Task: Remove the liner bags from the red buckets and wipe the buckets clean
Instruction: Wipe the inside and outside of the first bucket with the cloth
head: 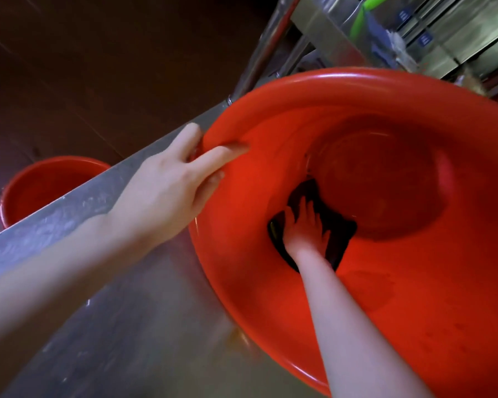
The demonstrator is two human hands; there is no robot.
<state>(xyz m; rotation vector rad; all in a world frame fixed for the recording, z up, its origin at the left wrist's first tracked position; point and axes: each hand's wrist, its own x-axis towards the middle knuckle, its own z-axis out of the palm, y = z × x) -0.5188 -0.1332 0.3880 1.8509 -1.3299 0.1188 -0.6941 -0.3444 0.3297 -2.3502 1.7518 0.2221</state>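
A large red bucket [385, 282] stands on a steel counter [112, 326] and fills the right of the head view. My left hand [170, 191] grips its near-left rim, thumb inside and fingers curled over the outer edge. My right hand [305, 228] reaches deep inside the bucket, its spread fingers pressing a dark cloth [337, 225] against the inner wall near the bottom. No liner bag shows in this bucket. A second red bucket [41, 188] sits on the floor at the left, beyond the counter edge.
The counter's front edge [69, 208] runs diagonally from lower left to upper right. Dark brown floor lies beyond it. Steel shelving and a green-handled tool [362, 18] stand at the top right, behind the bucket.
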